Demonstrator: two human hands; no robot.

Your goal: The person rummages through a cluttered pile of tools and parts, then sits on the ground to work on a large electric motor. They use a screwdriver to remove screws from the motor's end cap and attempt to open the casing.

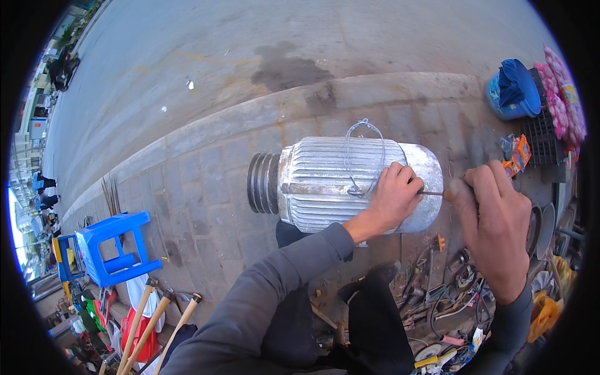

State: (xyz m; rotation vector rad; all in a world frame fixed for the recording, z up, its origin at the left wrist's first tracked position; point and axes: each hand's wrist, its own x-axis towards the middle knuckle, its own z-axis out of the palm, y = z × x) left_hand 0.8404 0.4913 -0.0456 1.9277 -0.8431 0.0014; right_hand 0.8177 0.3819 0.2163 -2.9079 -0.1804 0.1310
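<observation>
Silver canister (pixel 315 181) lies left-right, nearer my left hand (pixel 394 195); right hand (pixel 498 215) beyond its rounded edge, both clamped on thin rod (pixel 433 193).

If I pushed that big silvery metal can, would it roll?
The silvery can would probably roll, because its body is round and lies sideways. Its ridges might make it bumpy. The thin wire handle could catch and slow it.

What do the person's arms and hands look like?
Both arms wear long, dark grey sleeves, the left sleeve a plain one with a darker cuff. The left hand and right hand are bare, with no gloves.
</observation>
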